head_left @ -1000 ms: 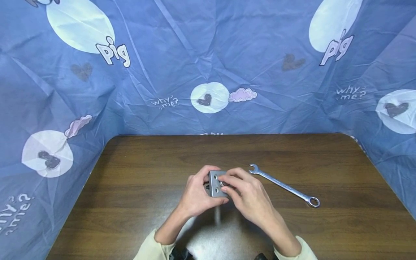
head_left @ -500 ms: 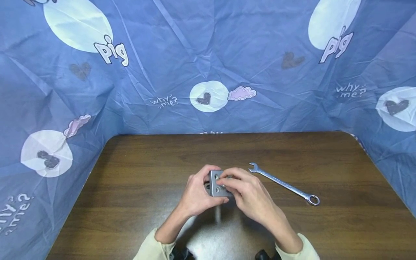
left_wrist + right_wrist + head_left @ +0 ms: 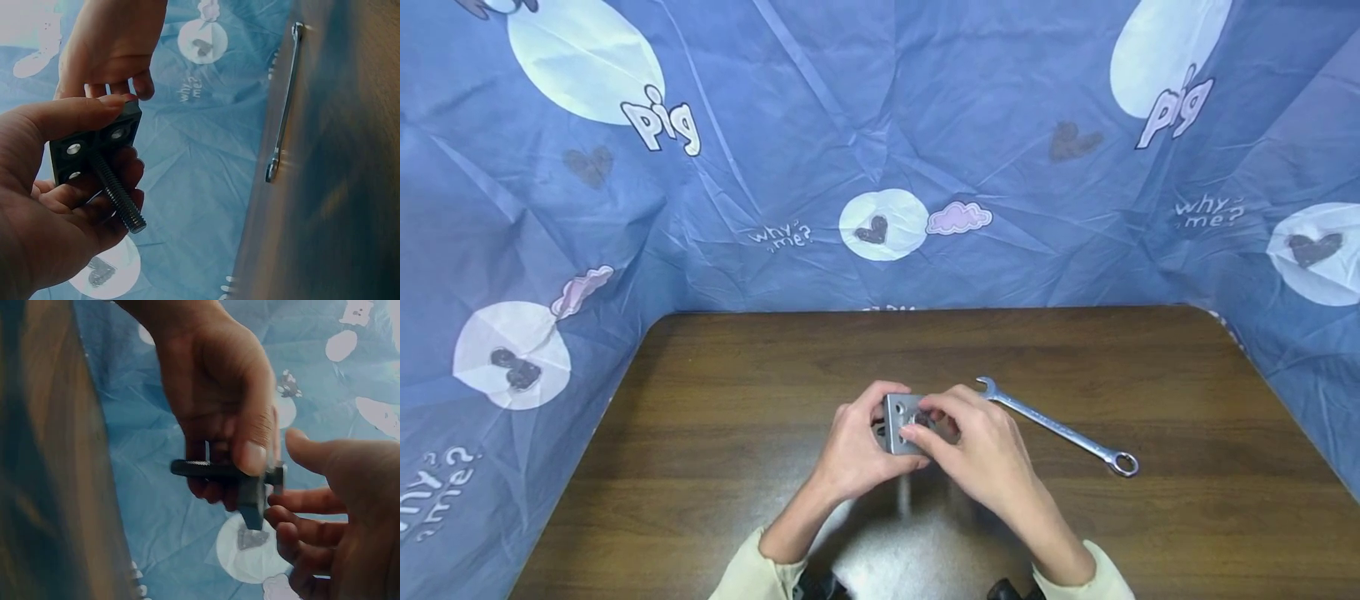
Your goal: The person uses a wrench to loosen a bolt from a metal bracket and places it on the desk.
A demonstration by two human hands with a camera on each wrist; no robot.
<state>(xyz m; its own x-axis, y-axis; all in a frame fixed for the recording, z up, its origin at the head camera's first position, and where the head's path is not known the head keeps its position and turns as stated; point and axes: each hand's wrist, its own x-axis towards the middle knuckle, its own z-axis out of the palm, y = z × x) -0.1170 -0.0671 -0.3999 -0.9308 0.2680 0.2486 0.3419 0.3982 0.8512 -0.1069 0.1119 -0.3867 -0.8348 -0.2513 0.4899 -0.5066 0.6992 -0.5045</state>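
A square metal plate (image 3: pixel 894 423) with holes near its corners is held up above the table. My left hand (image 3: pixel 857 446) grips its edges between thumb and fingers. A bolt (image 3: pixel 115 190) passes through the middle; its threaded shank sticks out on the left hand's side of the plate. The bolt's head (image 3: pixel 279 478) is on the opposite face, by the fingers of my right hand (image 3: pixel 988 446). In the head view the right thumb and forefinger lie on either side of that head. The right wrist view shows curled fingertips at it and the thumb a little apart.
A combination wrench (image 3: pixel 1052 425) lies on the brown wooden table (image 3: pixel 737 367) to the right of the hands. Blue printed cloth (image 3: pixel 760 167) rises around the table's back and sides. Dark objects (image 3: pixel 1003 590) show at the bottom edge, near the cuffs.
The right fingers have shifted around the bolt's head, bunching over it and then spreading with the thumb further left on the plate. The left hand and the plate have stayed nearly still.
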